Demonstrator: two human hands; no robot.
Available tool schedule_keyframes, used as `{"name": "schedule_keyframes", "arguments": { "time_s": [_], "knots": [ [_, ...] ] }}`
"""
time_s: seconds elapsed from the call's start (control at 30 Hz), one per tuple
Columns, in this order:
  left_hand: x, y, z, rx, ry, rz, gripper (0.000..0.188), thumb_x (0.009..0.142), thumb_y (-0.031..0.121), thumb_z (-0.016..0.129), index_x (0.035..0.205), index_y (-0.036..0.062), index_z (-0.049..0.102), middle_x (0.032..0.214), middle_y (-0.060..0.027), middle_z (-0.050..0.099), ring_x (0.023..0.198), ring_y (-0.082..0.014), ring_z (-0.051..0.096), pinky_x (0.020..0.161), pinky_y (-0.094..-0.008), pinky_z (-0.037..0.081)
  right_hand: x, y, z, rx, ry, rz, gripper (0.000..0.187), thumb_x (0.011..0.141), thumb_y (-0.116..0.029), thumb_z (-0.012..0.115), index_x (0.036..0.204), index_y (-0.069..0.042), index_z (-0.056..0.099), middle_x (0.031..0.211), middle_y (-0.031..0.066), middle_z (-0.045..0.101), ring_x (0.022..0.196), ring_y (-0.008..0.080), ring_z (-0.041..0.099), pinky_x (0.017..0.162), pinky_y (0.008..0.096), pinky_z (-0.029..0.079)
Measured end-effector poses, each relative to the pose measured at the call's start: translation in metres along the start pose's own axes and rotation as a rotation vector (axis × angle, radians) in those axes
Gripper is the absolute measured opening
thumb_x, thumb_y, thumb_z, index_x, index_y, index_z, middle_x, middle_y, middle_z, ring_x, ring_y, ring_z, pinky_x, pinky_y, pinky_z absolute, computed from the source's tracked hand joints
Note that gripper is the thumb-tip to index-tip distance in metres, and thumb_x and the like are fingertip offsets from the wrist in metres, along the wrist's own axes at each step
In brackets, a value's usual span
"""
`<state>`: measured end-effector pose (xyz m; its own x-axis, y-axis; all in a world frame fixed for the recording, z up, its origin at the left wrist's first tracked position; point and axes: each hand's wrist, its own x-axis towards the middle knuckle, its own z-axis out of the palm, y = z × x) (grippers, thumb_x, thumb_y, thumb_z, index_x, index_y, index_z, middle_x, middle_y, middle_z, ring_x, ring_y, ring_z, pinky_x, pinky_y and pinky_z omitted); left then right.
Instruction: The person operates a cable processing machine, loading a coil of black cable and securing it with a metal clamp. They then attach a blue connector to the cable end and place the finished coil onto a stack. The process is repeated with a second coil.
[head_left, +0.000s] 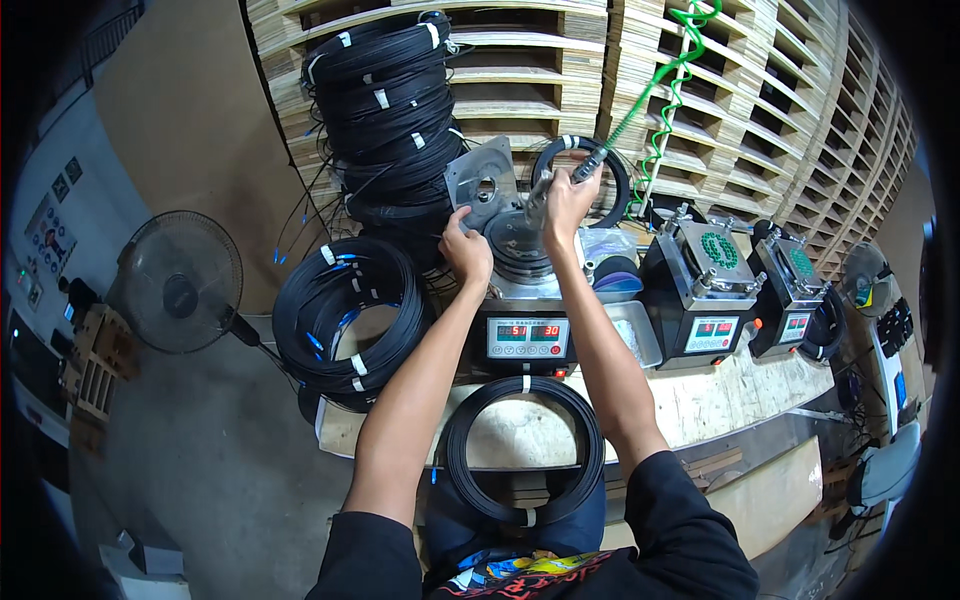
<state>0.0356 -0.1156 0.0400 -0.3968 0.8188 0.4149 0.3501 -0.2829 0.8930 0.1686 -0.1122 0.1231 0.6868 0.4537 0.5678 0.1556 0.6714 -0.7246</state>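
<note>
My right hand point(570, 208) is wrapped round an air blow gun point(540, 200) joined to a green coiled hose point(668, 72). The gun points down over the round disc point(518, 238) on top of a machine point(526, 345) with a lit display panel. My left hand point(466, 252) grips the lower left edge of a square grey metal plate point(482, 182) with a hole in its middle, held tilted up behind the disc. A coil of black cable point(460, 440) with white ties rests across my lap, against the table's front edge.
Tall stacked black cable coils point(385, 130) and another coil pile point(345, 310) stand on the left. To the right are two similar machines point(705, 290) point(792, 295) and a clear tray point(632, 335) on the wooden table point(700, 400). A fan point(180, 290) and wooden pallets point(560, 60) surround the table.
</note>
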Motion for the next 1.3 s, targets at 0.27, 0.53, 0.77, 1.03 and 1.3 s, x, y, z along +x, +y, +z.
{"name": "schedule_keyframes", "arguments": {
  "time_s": [0.27, 0.53, 0.77, 1.03, 1.3],
  "knots": [
    [0.003, -0.006, 0.005, -0.002, -0.058, 0.039, 0.048, 0.082, -0.007, 0.053, 0.127, 0.0077, 0.062, 0.131, -0.0161, 0.063, 0.123, -0.0345, 0.055, 0.110, -0.0428, 0.035, 0.013, 0.046, -0.024, -0.053, 0.086, -0.014, 0.026, 0.083, 0.007, 0.052, 0.108, 0.003, 0.053, 0.077, 0.0040, 0.050, 0.063, 0.0151, 0.047, 0.061, 0.0313, 0.042],
    [0.004, -0.004, 0.002, 0.020, 0.032, 0.027, 0.045, 0.075, -0.010, 0.059, 0.115, 0.0084, 0.067, 0.119, -0.0200, 0.068, 0.115, -0.0383, 0.062, 0.105, -0.0431, 0.042, 0.025, 0.029, -0.062, -0.199, -0.156, 0.153, 0.029, 0.079, 0.006, 0.052, 0.107, -0.002, 0.055, 0.078, 0.0051, 0.052, 0.066, 0.0146, 0.050, 0.062, 0.0315, 0.043],
    [-0.008, 0.028, -0.010, 0.162, 0.245, 0.204, 0.036, 0.076, -0.003, 0.066, 0.109, 0.0099, 0.063, 0.111, -0.0137, 0.057, 0.114, -0.0359, 0.052, 0.097, -0.0472, 0.043, 0.017, -0.012, -0.080, -0.291, -0.011, -0.071, 0.030, 0.080, 0.008, 0.052, 0.109, 0.001, 0.052, 0.084, 0.0125, 0.057, 0.069, 0.0202, 0.055, 0.068, 0.0350, 0.047],
    [0.024, 0.053, -0.034, 0.580, -0.826, 1.084, 0.031, 0.072, 0.016, 0.077, 0.102, 0.0101, 0.071, 0.119, -0.0079, 0.062, 0.123, -0.0296, 0.051, 0.105, -0.0499, 0.040, 0.018, -0.046, -0.135, -0.067, -0.140, 0.226, 0.034, 0.083, 0.005, 0.050, 0.116, -0.003, 0.049, 0.075, 0.0016, 0.051, 0.056, 0.0105, 0.051, 0.050, 0.0282, 0.044],
    [0.040, 0.081, -0.007, 1.058, -1.191, 1.232, 0.038, 0.073, 0.030, 0.079, 0.105, 0.0108, 0.073, 0.106, -0.0038, 0.072, 0.118, -0.0241, 0.059, 0.102, -0.0501, 0.042, 0.010, -0.054, -0.159, -0.112, -0.149, 0.374, 0.032, 0.086, 0.002, 0.053, 0.117, -0.003, 0.053, 0.088, 0.0055, 0.058, 0.067, 0.0126, 0.059, 0.058, 0.0296, 0.051]
  ]
}}
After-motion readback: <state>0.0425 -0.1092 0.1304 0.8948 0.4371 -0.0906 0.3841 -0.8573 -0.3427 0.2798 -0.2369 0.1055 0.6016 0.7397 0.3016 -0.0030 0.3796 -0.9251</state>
